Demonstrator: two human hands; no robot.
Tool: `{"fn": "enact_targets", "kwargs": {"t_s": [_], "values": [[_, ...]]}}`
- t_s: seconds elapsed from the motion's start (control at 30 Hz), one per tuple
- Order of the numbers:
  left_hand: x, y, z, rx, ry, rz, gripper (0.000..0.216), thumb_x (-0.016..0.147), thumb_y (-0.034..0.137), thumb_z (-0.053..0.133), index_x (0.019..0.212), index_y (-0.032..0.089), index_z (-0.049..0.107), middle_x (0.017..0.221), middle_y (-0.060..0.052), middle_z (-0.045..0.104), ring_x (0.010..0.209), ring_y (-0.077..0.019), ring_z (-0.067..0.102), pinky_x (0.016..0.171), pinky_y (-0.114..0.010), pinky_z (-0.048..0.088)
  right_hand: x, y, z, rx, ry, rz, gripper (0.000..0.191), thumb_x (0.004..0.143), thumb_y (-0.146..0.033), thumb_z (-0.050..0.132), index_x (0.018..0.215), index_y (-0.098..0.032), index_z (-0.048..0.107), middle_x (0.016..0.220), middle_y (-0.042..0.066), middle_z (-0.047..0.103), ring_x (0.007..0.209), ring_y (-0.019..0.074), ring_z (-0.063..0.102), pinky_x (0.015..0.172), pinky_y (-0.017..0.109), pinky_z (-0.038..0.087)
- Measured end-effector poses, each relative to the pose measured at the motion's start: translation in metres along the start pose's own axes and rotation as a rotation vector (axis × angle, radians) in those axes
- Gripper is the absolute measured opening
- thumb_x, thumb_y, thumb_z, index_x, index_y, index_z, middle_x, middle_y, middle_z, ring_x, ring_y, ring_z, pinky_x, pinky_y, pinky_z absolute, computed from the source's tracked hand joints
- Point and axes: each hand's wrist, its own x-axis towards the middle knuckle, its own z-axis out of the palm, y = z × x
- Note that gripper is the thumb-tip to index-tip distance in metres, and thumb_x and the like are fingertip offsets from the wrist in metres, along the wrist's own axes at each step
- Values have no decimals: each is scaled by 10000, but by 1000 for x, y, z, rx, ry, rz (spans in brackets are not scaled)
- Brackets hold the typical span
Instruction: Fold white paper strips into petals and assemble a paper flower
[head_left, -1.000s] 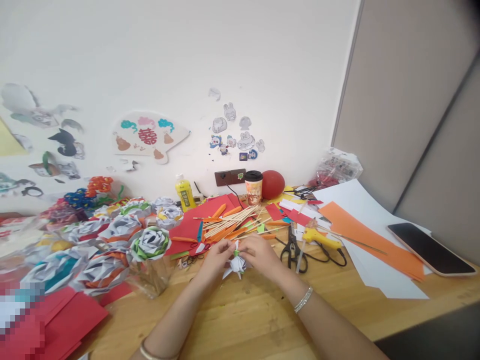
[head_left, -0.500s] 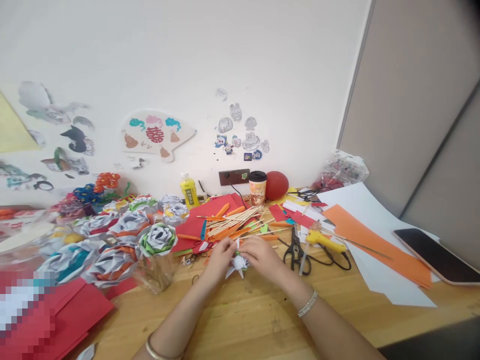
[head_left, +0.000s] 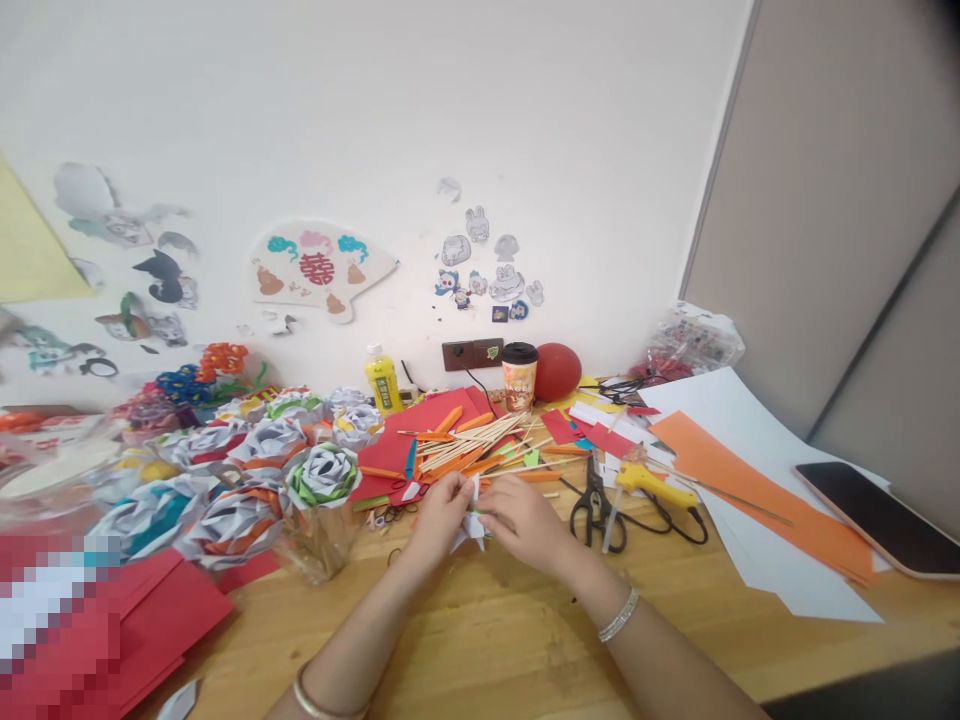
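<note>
Both my hands meet over the wooden table (head_left: 487,640), pinching a small white folded paper piece with a green strip (head_left: 471,520). My left hand (head_left: 439,515) grips its left side with curled fingers. My right hand (head_left: 525,520) closes on its right side. Just behind them lies a heap of thin wooden sticks and orange strips (head_left: 472,445) on red paper (head_left: 420,425).
Paper roses (head_left: 247,470) crowd the left, one in a clear glass (head_left: 315,545). Black scissors (head_left: 596,505) and a yellow glue gun (head_left: 652,485) lie to the right, beside orange (head_left: 757,495) and white sheets and a phone (head_left: 877,520). A cup (head_left: 519,375), yellow bottle (head_left: 382,380) and red ball (head_left: 556,370) stand by the wall.
The view has drifted slightly, shifting everything a little to the right. My hands stay together on the folded piece, which now shows less between my fingers.
</note>
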Motion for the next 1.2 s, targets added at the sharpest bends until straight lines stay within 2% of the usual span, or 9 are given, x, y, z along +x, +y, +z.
{"fn": "enact_targets", "kwargs": {"t_s": [0.1,0.23,0.4,0.53,0.7,0.87,1.03,1.13,1.2], "values": [[0,1,0,23,-9,6,254,712,389,452,559,193,398,535,50,382,513,-115,375,471,-215,317,-1,0,1,-21,2,-26,176,849,-196,441,877,-181,614,801,62,609,807,180,501,736,319,415],[-1,1,2,20,-10,37,249,727,392,446,584,190,412,543,47,396,521,-118,389,484,-219,326,-1,-3,2,-12,61,76,166,840,-212,475,950,-180,595,862,59,614,854,179,502,766,318,407],[-1,-1,1,12,17,38,249,703,381,465,554,190,410,537,45,395,530,-118,378,495,-215,317,0,-4,3,9,20,41,109,820,-203,507,840,-169,608,865,59,609,863,176,501,776,308,406],[-1,1,2,40,21,37,258,702,395,462,548,196,405,534,42,391,540,-127,378,505,-219,305,0,-4,2,3,12,19,142,835,-182,475,787,-177,608,823,50,605,824,173,500,753,310,409],[-4,6,3,89,14,49,236,719,375,448,566,200,405,540,40,410,544,-135,394,523,-230,313,0,-7,5,-72,-18,105,132,810,-185,522,921,-179,595,895,58,595,869,180,487,761,311,410],[-3,4,1,134,36,50,228,732,353,439,567,198,421,547,32,445,557,-145,425,534,-241,328,-2,-10,8,-87,-60,109,109,791,-207,555,883,-186,610,891,52,581,870,181,482,771,314,412],[-1,2,-3,151,50,29,223,739,349,434,587,188,460,553,26,471,554,-147,441,523,-241,333,-2,-15,7,-124,-66,97,189,797,-218,545,976,-202,604,924,60,569,886,193,479,760,322,417],[-1,3,-4,170,86,27,210,724,327,453,568,186,462,543,28,474,542,-142,439,514,-237,329,-3,-18,9,-160,-77,118,200,788,-220,554,979,-195,607,911,68,570,865,203,482,743,332,426],[-1,3,-4,167,125,32,203,720,319,455,565,188,452,538,32,464,535,-137,433,508,-233,329,-3,-19,12,-165,-59,137,270,784,-220,556,1052,-194,572,943,80,567,883,213,482,762,351,428]]}}
